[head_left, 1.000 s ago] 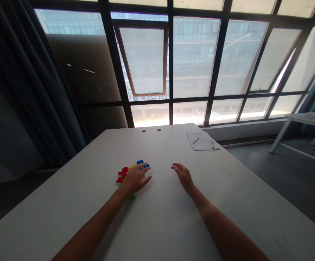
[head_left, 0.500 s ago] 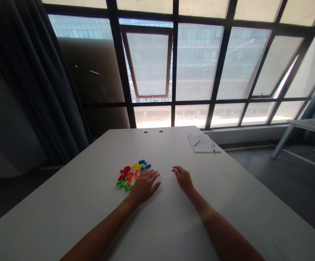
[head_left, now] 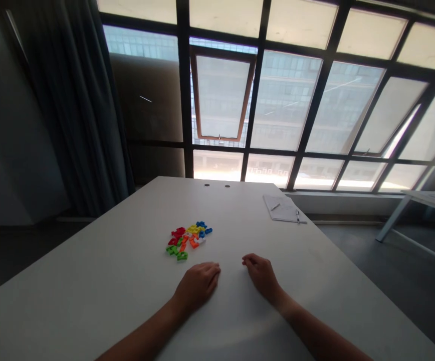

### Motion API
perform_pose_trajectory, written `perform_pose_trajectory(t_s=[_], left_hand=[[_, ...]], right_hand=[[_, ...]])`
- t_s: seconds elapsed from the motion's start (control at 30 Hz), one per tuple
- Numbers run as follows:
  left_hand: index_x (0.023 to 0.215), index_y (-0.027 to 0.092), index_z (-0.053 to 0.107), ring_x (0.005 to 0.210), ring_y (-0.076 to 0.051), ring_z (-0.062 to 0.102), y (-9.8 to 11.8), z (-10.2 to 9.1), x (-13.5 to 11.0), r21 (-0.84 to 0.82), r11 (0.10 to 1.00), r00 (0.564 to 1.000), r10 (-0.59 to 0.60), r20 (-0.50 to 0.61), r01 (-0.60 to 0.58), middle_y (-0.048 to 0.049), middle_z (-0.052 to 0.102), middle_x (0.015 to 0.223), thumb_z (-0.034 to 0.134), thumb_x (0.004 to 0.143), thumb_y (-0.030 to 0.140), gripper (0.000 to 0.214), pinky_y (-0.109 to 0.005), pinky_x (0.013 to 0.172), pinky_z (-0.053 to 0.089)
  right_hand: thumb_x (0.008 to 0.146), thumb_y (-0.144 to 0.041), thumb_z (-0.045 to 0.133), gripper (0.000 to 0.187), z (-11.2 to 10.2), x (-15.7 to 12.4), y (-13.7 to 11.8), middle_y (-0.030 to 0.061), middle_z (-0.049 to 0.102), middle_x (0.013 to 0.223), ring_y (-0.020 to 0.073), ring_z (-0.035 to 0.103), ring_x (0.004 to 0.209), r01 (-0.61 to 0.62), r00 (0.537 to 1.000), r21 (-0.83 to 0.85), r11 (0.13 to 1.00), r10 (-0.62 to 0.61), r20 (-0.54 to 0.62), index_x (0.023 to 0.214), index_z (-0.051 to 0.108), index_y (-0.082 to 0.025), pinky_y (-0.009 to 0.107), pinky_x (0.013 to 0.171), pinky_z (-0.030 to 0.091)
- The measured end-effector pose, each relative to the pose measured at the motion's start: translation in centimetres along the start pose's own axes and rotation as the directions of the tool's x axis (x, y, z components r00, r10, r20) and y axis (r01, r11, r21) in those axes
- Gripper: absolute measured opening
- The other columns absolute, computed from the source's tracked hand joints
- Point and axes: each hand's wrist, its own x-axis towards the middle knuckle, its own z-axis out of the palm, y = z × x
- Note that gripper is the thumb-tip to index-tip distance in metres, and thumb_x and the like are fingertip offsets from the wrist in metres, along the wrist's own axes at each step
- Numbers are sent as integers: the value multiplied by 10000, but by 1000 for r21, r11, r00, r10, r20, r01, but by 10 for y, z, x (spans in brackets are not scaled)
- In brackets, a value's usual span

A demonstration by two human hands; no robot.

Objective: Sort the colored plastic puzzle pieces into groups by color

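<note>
Withdrawing left hand (head_left: 197,287) from colored plastic pieces (head_left: 187,240), now just ahead of fingers (head_left: 212,273), pressed together on white table (head_left: 89,281); right hand (head_left: 262,275) empty, fingers (head_left: 249,259) loosely curled.

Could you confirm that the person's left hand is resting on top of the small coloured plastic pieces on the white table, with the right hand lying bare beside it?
Not quite: the left hand rests on the white table in front of the small coloured plastic pieces, not on top of them, as the head view shows. The right hand lies as you said.
</note>
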Motion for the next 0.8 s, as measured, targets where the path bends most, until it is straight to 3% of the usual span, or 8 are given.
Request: perform_pose_trajectory(t_s=[0.1,0.2,0.37,0.47,0.53,0.7,0.8], left_hand=[[1191,269,695,1201,-210,656,1,1,-12,-14,1000,1000,-19,6,19,-34,711,1282,484,964,206,316,-384,1068,509],[1264,255,680,1274,-227,609,3,-1,-18,-25,998,997,-60,58,62,-49,670,1354,538,929,237,364,-401,1112,479],[1436,249,570,1407,-270,480,1,-5,-28,-18,999,984,-48,169,52,-63,526,1514,605,909,389,547,-448,1192,385],[1519,258,469,1436,-300,437,-1,-8,-31,2,1000,983,4,185,-4,-74,466,1559,596,912,528,676,-495,1215,332],[1575,248,371,1473,-328,370,-1,-10,-30,24,999,982,28,188,-33,-93,383,1607,568,896,644,811,-536,1233,270],[1630,175,204,1536,-355,197,-1,-12,-27,73,995,945,42,323,-69,-152,183,1666,429,870,812,1017,-548,1248,166],[1635,171,172,1543,-343,174,-1,-10,-26,89,994,930,24,368,-61,-155,174,1667,374,878,829,1023,-537,1254,123]], right_hand=[[908,-297,549,226,-10,-30,-4,60,767,909,272,718,874,121,991,-94,988,-115,63,959,768,-295,410,829,562],[935,-259,525,317,-12,-45,-14,77,741,1146,275,672,1110,255,964,-158,954,-238,119,1174,728,-304,446,980,539],[962,-333,527,619,-12,-46,-36,153,411,1578,313,317,1494,466,878,-373,802,-366,310,1539,410,-143,571,1210,298],[952,-505,555,839,-18,-47,-41,190,166,1665,341,105,1550,512,833,-447,734,-296,468,1602,237,-82,583,1245,178],[931,-624,546,955,-22,-49,-39,189,68,1675,351,23,1552,504,806,-455,734,-212,552,1619,161,-84,584,1253,115],[924,-769,419,1014,-25,-50,-32,173,39,1671,328,4,1554,428,725,-432,794,-16,688,1622,129,-93,528,1266,23],[920,-793,385,1027,-24,-48,-34,164,9,1669,325,-15,1554,401,719,-433,808,16,695,1623,108,-97,511,1264,-30]])
